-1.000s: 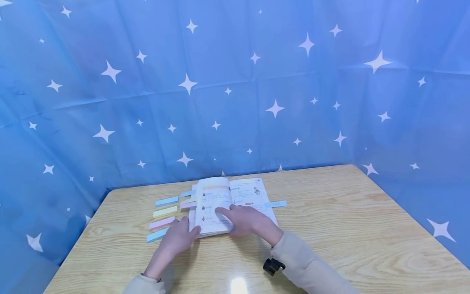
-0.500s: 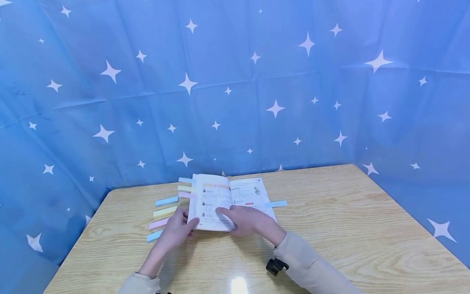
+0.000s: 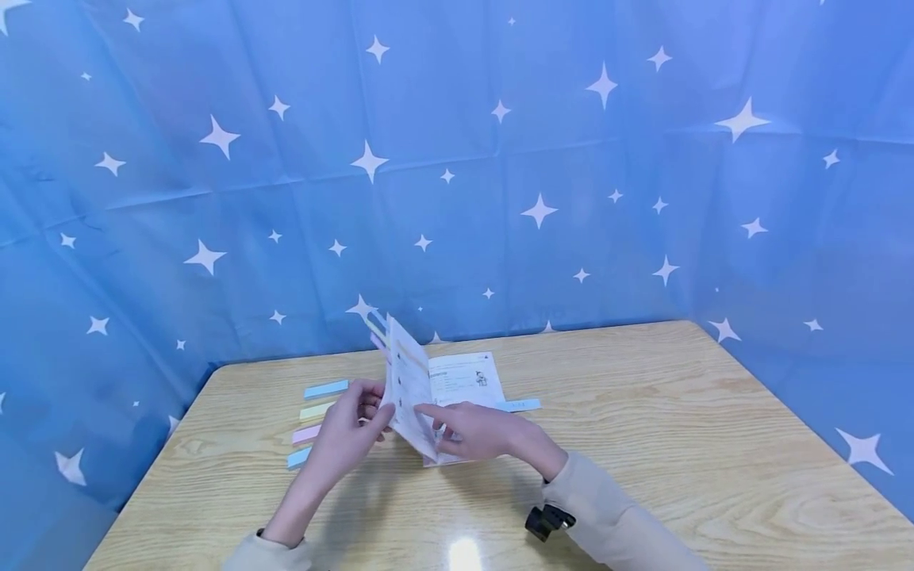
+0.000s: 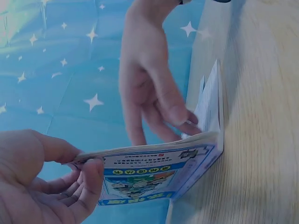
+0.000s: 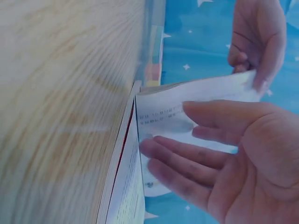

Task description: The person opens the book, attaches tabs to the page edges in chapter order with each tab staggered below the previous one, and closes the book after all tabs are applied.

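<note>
An open book [image 3: 412, 388] lies on the table with its left part raised on edge, its right page [image 3: 457, 374] flat. My left hand [image 3: 350, 428] pinches the outer edge of the raised part between thumb and fingers. In the left wrist view the colourful printed cover [image 4: 140, 183] faces that hand. My right hand [image 3: 480, 431] is at the inner fold, fingers extended and loosely spread beside the raised page [image 5: 161, 100]; whether the fingertips press on the paper is unclear. A blue sticky tab [image 3: 523, 405] sticks out from the right page. Pale tabs [image 3: 378, 331] project from the raised edge.
Left of the book lies a column of sticky-note strips: blue [image 3: 326, 389], yellow [image 3: 315, 411], pink [image 3: 306, 433] and another blue one [image 3: 298, 457], partly near the left forearm. A wooden table [image 3: 678, 444] extends right. A blue star-patterned curtain [image 3: 457, 159] hangs behind.
My left hand has taken hold of the book's left part and lifted it from lying flat to nearly upright. The right hand stays near the fold, and the right page has shifted slightly left.
</note>
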`<state>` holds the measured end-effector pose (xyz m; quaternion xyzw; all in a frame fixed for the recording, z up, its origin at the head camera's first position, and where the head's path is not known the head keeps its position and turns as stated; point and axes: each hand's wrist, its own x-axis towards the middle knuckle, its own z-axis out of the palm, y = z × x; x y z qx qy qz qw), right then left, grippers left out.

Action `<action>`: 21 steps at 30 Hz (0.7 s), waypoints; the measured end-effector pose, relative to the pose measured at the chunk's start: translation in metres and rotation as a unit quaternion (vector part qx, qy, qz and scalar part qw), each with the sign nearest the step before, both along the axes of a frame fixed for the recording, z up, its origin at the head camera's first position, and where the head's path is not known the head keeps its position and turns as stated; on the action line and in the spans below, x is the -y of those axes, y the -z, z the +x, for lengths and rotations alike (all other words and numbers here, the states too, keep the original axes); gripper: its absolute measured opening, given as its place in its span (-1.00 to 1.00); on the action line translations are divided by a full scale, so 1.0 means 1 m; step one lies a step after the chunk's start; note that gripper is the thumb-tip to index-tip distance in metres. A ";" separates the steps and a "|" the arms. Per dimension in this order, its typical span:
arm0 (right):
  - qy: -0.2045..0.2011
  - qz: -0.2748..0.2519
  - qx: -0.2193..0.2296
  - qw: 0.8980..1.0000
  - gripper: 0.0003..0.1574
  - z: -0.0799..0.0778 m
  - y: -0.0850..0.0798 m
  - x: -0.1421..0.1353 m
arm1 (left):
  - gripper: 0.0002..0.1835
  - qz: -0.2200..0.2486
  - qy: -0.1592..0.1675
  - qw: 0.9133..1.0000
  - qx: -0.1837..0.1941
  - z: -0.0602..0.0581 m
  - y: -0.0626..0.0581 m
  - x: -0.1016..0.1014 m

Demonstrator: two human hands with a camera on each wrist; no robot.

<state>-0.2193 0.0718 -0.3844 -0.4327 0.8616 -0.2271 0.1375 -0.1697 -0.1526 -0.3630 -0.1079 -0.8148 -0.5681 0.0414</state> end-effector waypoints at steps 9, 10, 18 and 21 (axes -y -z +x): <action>0.050 -0.104 -0.036 0.993 -0.43 -0.002 -0.001 -0.018 | -0.60 -0.013 0.084 0.996 -0.021 0.000 0.010 -0.016; 0.057 -0.118 -0.034 0.991 -0.43 -0.002 -0.002 -0.019 | -0.58 -0.020 0.098 0.995 -0.021 0.000 0.012 -0.017; 0.114 -0.214 -0.026 0.970 -0.40 0.000 -0.006 -0.032 | -0.54 -0.071 0.171 0.982 -0.020 -0.005 0.027 -0.030; 0.133 -0.236 -0.046 0.961 -0.38 0.001 -0.008 -0.038 | -0.52 -0.095 0.183 0.978 -0.016 -0.007 0.031 -0.034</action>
